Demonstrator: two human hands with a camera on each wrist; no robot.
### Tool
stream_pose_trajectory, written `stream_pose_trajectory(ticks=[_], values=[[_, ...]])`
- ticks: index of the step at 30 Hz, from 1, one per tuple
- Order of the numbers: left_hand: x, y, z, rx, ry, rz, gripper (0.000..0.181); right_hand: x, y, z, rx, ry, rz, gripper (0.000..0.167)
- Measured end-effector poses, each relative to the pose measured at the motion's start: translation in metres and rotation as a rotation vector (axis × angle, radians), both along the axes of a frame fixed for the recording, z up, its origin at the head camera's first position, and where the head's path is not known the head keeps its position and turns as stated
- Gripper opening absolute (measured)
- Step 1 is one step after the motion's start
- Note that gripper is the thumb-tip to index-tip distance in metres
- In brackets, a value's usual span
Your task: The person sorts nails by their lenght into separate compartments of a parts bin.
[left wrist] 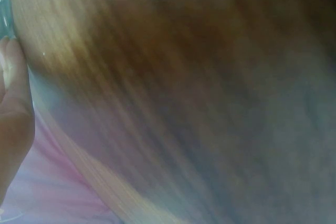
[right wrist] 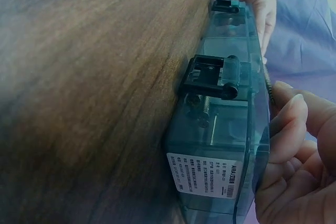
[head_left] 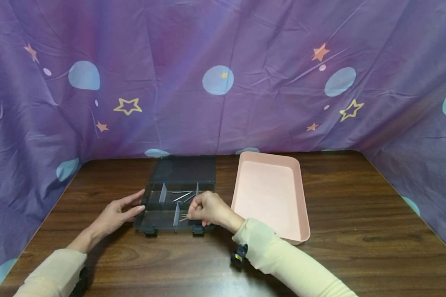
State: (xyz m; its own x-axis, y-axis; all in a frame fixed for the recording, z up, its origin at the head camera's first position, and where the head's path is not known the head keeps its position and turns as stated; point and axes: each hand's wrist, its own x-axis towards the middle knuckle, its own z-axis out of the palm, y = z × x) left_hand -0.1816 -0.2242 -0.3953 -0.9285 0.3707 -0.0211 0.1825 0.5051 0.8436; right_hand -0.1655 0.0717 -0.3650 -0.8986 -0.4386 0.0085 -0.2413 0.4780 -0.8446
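A dark translucent compartment box [head_left: 157, 222] lies on the table with its lid [head_left: 183, 169] folded back. My left hand [head_left: 115, 214] rests against the box's left side, thumb and fingers fairly straight; its fingers [left wrist: 13, 72] show at the edge of the left wrist view. Over the front right compartment, my right hand [head_left: 209, 208] pinches a thin threaded screw [right wrist: 269, 85] between thumb and forefinger. Small gold screws [head_left: 183, 216] are in or just above that compartment, partly hidden by the fingers. Several long silver pins or screws [head_left: 182, 197] lie in the back middle compartment.
A pink rectangular tray [head_left: 304, 206] stands right of the box, beside my right forearm. Pale dividers [head_left: 163, 193] split the box. Two black latches [head_left: 150, 232] stick out from its front. A purple patterned cloth [head_left: 178, 115] hangs behind the wooden table [head_left: 349, 214].
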Motion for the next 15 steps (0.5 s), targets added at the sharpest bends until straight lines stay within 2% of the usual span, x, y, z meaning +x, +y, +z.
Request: stream_pose_trajectory(ticks=[8, 15], values=[[-0.0008, -0.0005, -0.0016, -0.002, -0.006, -0.001, 0.06, 0.0014, 0.0, -0.0007, 0.024, 0.026, -0.004, 0.011], [-0.0005, 0.0004, -0.0002, -0.003, -0.003, -0.006, 0.06, -0.0009, 0.0011, -0.0019, -0.035, -0.014, -0.033, 0.009]])
